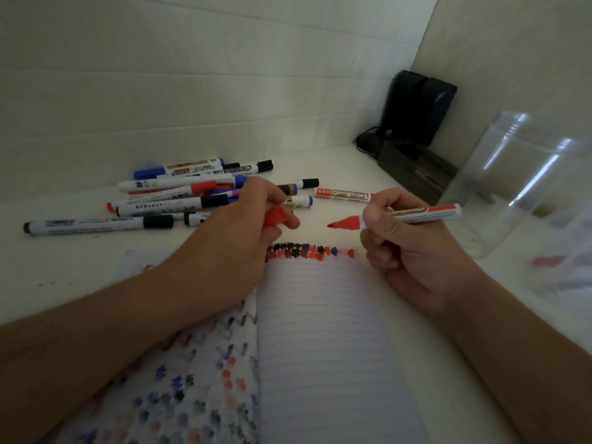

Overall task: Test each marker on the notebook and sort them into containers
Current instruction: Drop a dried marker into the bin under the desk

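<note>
An uncapped red marker point(400, 216) is gripped in the right hand point(413, 248), the fingers curled round the barrel and the thumb pressed near the collar; its red tip points toward nine o'clock and is held just above the top edge of the open notebook point(326, 331). A red cap point(276, 216) is pinched between the curled fingers and thumb of the left hand point(237, 238), which is raised over the upper left part of the notebook. Tip and cap are apart, with a gap of bare desk point(64, 267) seen between them. A row of black, blue and red test marks point(307, 251) is drawn along the top line of the right-hand page, and the left-hand page is covered with similar marks. At eleven o'clock from the notebook a loose pile of markers point(173, 193) is laid on the desk, with one more red marker point(342, 193) lying by itself at twelve o'clock. At two o'clock a clear plastic container point(512, 174) is set, and a second, blurred clear container point(567, 251) with markers inside is seen at three o'clock. Dark objects point(416, 123) are stood in the far corner at one o'clock.
</note>
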The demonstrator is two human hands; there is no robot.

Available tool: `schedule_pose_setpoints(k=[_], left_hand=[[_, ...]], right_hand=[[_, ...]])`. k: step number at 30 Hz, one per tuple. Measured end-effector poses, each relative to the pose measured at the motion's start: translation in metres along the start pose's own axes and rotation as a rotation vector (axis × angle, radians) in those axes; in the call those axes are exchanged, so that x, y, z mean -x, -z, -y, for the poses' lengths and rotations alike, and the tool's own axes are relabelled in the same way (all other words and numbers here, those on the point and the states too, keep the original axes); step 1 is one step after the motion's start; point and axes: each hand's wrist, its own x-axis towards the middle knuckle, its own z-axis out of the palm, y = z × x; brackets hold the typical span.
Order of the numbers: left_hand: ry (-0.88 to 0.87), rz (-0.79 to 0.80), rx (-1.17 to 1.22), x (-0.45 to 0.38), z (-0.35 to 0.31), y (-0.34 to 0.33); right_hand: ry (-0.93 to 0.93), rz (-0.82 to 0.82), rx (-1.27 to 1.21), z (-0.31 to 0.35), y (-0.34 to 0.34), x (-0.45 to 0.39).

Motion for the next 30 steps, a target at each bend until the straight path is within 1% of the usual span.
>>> schedule_pose_setpoints(k=[2,6,12,20,30], left_hand=[[-0.002,0.007,0.007,0.001,-0.001,-0.001],[-0.017,0.017,-0.013,0.002,-0.004,0.001],[-0.029,0.024,-0.027,0.003,-0.005,0.001],[-0.063,0.031,-0.046,0.002,-0.002,-0.001],[-0.077,0.036,-0.094,0.001,-0.003,-0.002]], right_hand=[[-0.022,0.002,-0.032,0.001,0.001,-0.001],[-0.049,0.065,-0.102,0.003,0.003,-0.001],[-0.036,0.074,-0.029,-0.001,0.002,-0.002],[-0.068,0.044,-0.008,-0.001,-0.004,-0.004],[-0.055,0.042,0.03,-0.002,-0.007,-0.003]])
